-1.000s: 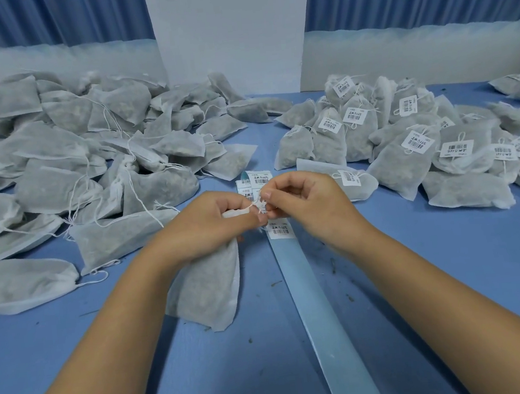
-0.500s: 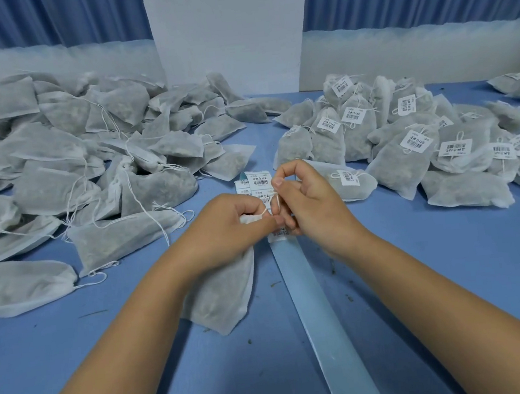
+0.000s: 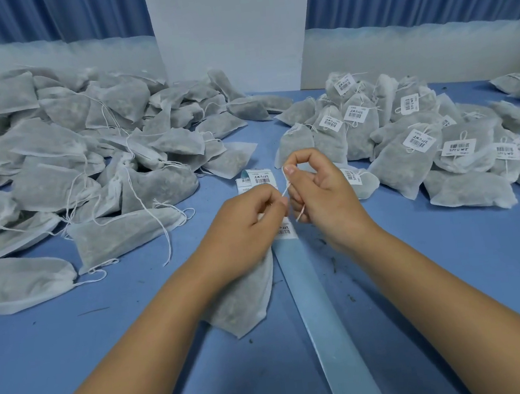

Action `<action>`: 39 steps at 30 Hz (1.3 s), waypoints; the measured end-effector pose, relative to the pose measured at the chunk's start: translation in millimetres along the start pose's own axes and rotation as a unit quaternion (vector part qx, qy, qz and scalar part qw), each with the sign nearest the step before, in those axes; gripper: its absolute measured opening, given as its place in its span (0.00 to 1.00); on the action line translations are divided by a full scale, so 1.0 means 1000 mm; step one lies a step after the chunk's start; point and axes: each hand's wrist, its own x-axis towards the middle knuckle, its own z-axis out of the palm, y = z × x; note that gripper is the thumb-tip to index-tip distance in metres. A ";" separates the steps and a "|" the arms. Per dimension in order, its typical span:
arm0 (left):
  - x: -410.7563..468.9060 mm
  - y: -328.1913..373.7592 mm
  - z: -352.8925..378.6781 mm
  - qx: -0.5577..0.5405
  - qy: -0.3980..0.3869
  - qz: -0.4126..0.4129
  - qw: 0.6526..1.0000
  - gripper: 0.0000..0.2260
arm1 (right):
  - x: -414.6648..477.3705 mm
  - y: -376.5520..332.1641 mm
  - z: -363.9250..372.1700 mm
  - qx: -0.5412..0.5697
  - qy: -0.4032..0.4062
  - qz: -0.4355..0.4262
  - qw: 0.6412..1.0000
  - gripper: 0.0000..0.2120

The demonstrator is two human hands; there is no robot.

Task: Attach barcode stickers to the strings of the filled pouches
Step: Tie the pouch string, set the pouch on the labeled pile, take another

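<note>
Pouch (image 3: 243, 298): neck clutched by left hand (image 3: 248, 220), body on table (image 3: 451, 257).
String (image 3: 287, 187): taut between both hands.
Right hand (image 3: 315, 187): pinching string, fingers curled.

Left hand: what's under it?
A filled pouch, its body trailing toward the camera on the table. The left hand grips and covers the pouch's neck, so where the string starts is hidden; the sticker strip lies beside.

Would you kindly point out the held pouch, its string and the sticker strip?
held pouch (image 3: 247, 297), head view, on its lower body.
string (image 3: 300, 213), head view, on the loose tail end.
sticker strip (image 3: 326, 318), head view, on the bare backing.
</note>
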 end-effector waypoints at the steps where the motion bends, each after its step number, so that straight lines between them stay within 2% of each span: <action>1: 0.000 0.000 0.000 0.017 -0.003 0.009 1.000 0.12 | 0.000 -0.001 0.000 0.006 0.003 0.002 1.000 0.06; 5: -0.002 0.001 0.001 0.090 -0.045 0.046 0.994 0.12 | 0.000 -0.003 0.002 0.033 0.013 0.003 0.999 0.06; 15: 0.002 -0.002 -0.003 0.102 -0.050 0.067 0.991 0.10 | 0.000 -0.004 0.006 0.088 0.045 0.023 0.995 0.06; 19: 0.003 -0.008 -0.005 0.037 -0.064 -0.005 0.997 0.15 | 0.000 -0.008 0.002 0.076 0.046 0.011 0.996 0.05; 22: 0.009 -0.016 -0.014 0.000 -0.075 -0.114 0.991 0.17 | -0.001 -0.010 0.002 0.053 0.046 0.014 0.997 0.05; 25: 0.013 -0.023 -0.028 -0.055 -0.091 -0.221 0.969 0.17 | -0.003 -0.009 0.003 0.020 0.038 -0.011 0.999 0.06; 27: 0.012 -0.023 -0.038 -0.060 -0.107 -0.243 0.962 0.20 | -0.004 -0.008 0.003 -0.026 0.036 -0.043 0.998 0.05; 29: 0.010 -0.025 -0.044 -0.016 -0.117 -0.223 0.968 0.17 | -0.004 -0.006 0.003 -0.085 0.032 -0.093 0.992 0.06; 31: 0.012 -0.027 -0.045 -0.017 -0.092 -0.220 0.971 0.12 | -0.005 -0.004 0.005 -0.147 0.022 -0.146 0.978 0.08; 33: 0.016 -0.028 -0.043 -0.083 -0.026 -0.241 0.967 0.09 | -0.008 -0.002 0.007 -0.189 0.003 -0.174 0.966 0.09; 36: 0.020 -0.027 -0.041 -0.161 0.074 -0.260 0.949 0.08 | -0.012 0.002 0.012 -0.224 -0.034 -0.176 0.958 0.06; 39: 0.020 -0.026 -0.046 -0.237 0.109 -0.250 0.932 0.09 | -0.017 0.004 0.016 -0.253 -0.059 -0.156 0.953 0.08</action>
